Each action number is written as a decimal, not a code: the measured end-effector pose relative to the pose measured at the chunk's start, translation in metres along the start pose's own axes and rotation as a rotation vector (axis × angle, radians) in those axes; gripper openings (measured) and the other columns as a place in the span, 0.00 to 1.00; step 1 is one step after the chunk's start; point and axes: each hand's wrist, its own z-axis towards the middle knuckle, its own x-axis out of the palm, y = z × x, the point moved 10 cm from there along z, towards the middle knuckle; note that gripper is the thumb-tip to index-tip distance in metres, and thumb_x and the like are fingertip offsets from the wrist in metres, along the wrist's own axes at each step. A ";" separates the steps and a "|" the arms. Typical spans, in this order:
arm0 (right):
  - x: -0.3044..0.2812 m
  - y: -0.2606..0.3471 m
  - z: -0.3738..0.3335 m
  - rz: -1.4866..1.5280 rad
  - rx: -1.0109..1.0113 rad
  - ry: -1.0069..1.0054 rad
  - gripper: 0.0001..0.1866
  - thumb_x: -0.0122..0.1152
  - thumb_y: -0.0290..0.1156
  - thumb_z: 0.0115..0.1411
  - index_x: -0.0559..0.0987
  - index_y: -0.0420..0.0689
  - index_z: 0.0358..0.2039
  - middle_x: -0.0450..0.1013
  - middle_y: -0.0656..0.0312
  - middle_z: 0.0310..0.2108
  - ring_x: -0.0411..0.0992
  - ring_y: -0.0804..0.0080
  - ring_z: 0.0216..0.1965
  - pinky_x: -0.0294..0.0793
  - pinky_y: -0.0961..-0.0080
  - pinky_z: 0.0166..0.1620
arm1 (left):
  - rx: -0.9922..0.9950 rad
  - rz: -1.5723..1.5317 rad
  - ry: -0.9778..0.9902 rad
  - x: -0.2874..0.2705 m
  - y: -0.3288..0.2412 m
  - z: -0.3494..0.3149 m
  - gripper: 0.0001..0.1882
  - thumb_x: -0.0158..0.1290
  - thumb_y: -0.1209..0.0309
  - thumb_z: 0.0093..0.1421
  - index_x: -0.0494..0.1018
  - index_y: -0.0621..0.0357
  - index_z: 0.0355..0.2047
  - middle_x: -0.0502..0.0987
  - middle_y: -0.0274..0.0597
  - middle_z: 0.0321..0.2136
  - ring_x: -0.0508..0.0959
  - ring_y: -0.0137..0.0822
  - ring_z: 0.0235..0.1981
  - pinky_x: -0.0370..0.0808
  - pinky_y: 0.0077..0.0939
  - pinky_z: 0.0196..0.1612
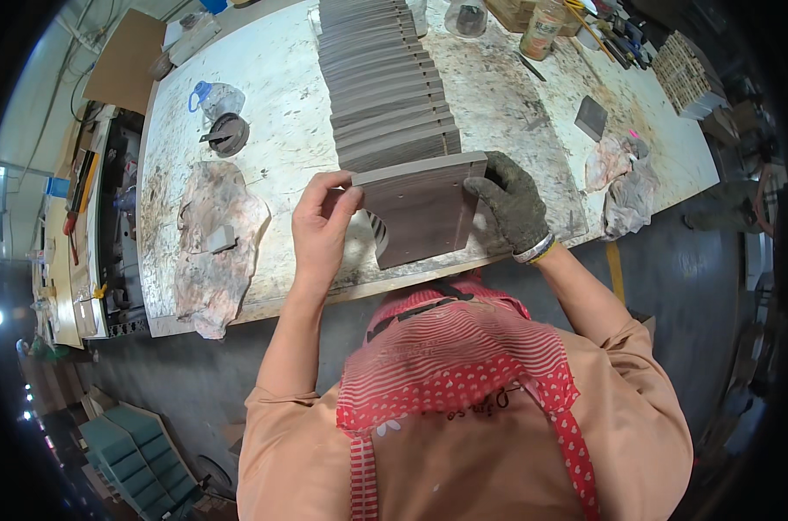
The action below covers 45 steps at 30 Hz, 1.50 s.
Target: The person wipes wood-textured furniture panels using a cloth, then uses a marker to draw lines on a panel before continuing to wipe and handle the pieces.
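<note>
A dark brown wooden panel [424, 213] stands tilted up at the near edge of the table, held between my two hands. Its left side has a curved cut-out, and small holes dot its face. My bare left hand [320, 221] pinches the upper left corner between thumb and fingers. At the right edge, my right hand [515, 204] in a dirty dark work glove grips the panel, thumb on the near face and fingers partly hidden behind. Directly beyond lies a long row of similar brown panels [385, 95], closely overlapped and running away from me.
The stained white table [290, 130] bears a stained rag [216, 252] with a small pale block [223, 239], a dark round container [229, 135] and a cut plastic bottle [220, 100] at left. Rightward are a dark flat block [591, 118], crumpled rags [628, 187] and a jar [541, 33].
</note>
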 end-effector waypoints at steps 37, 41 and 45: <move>0.065 -0.055 0.003 0.489 0.343 -0.030 0.39 0.63 0.33 0.57 0.55 0.41 0.65 0.69 0.49 0.53 0.70 0.65 0.49 0.69 0.71 0.52 | 0.003 0.269 -0.091 0.029 0.062 -0.023 0.37 0.56 0.71 0.55 0.53 0.68 0.62 0.60 0.58 0.58 0.60 0.54 0.60 0.57 0.40 0.63; 0.063 -0.052 -0.001 -0.025 0.028 -0.007 0.33 0.62 0.30 0.56 0.63 0.45 0.62 0.68 0.44 0.54 0.70 0.50 0.51 0.69 0.61 0.52 | 0.331 0.519 -0.205 0.005 -0.019 -0.006 0.24 0.58 0.76 0.52 0.72 0.56 0.51 0.66 0.47 0.53 0.67 0.42 0.56 0.64 0.34 0.58; 0.055 -0.020 -0.018 -0.369 -0.415 -0.113 0.21 0.59 0.25 0.54 0.74 0.48 0.50 0.68 0.38 0.53 0.66 0.36 0.53 0.67 0.47 0.50 | 0.392 0.432 -0.081 0.000 -0.029 0.021 0.06 0.61 0.74 0.50 0.79 0.59 0.30 0.72 0.43 0.41 0.73 0.42 0.47 0.68 0.33 0.51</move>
